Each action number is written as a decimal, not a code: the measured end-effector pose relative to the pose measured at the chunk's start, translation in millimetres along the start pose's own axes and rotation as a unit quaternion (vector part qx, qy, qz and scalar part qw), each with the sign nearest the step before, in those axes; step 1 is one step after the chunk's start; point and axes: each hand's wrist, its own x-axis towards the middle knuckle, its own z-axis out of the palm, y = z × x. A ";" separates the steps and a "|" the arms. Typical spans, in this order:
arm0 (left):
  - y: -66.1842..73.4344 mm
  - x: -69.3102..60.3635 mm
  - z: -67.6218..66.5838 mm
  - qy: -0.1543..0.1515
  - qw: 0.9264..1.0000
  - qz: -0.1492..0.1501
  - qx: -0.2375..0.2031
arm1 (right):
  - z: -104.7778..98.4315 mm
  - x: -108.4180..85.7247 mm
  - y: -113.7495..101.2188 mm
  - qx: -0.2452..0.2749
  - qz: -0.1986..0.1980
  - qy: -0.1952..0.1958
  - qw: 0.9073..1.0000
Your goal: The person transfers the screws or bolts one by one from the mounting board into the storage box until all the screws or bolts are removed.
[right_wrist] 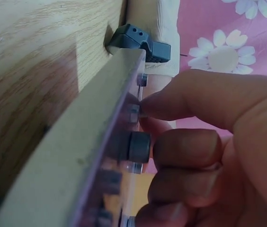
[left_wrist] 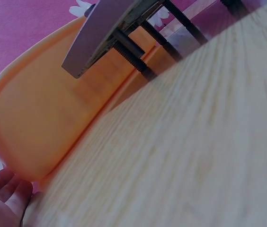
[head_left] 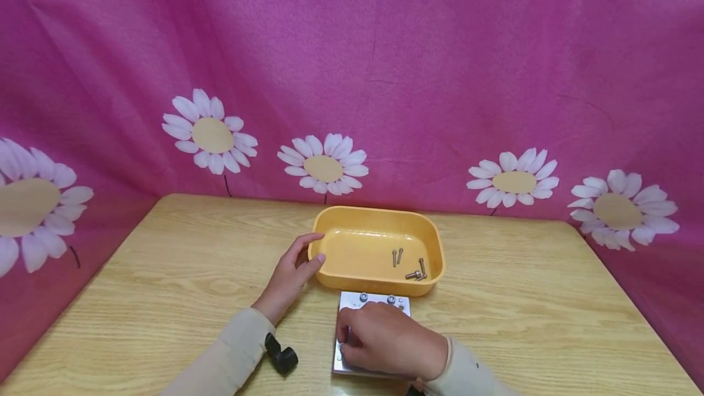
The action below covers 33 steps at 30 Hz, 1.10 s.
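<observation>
A metal plate (head_left: pixel 343 362) stands in front of me, with bolt heads on top and threaded bolt shanks (left_wrist: pixel 173 51) sticking out underneath. Over it is my right hand (head_left: pixel 387 338), its thumb and forefinger pinching a small screw (right_wrist: pixel 134 113) at the plate's face. The other fingers curl beside a larger black-looking bolt head (right_wrist: pixel 139 147). At the left end of a yellow tray (head_left: pixel 376 286), my left hand (head_left: pixel 291 271) holds the rim. Some of its fingertips (left_wrist: pixel 17 189) touch the tray's outer corner. Several loose screws (head_left: pixel 416 274) lie in the tray's right part.
The wooden table (head_left: pixel 522 298) carries the tray just behind the plate. A pink cloth (head_left: pixel 418 78) with white daisies hangs along the table's back and sides. Black camera mounts (head_left: pixel 282 356) sit at the wrists, close to the tabletop.
</observation>
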 end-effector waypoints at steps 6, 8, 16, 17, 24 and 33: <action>-0.3 -0.2 -0.6 -0.004 1.000 0.000 -0.003 | 2.4 0.0 -1.7 -0.021 -0.006 0.018 1.000; -0.5 -0.1 -0.9 -0.007 1.000 -0.001 -0.006 | 3.5 -0.1 -2.2 -0.030 -0.010 0.026 0.999; -0.6 0.1 -1.5 -0.009 1.000 -0.004 -0.003 | 3.4 0.6 -3.4 -0.047 -0.016 0.030 0.998; -0.9 0.3 -1.6 -0.009 1.000 -0.004 -0.002 | 3.3 0.6 -3.4 -0.048 -0.017 0.032 0.998; -0.4 0.6 -1.0 -0.007 1.000 -0.004 -0.001 | 2.0 0.5 -3.6 -0.041 -0.023 0.038 0.998; -0.7 0.8 -1.1 -0.007 1.000 -0.003 -0.004 | -0.6 -1.4 -3.8 -0.043 -0.025 0.055 0.997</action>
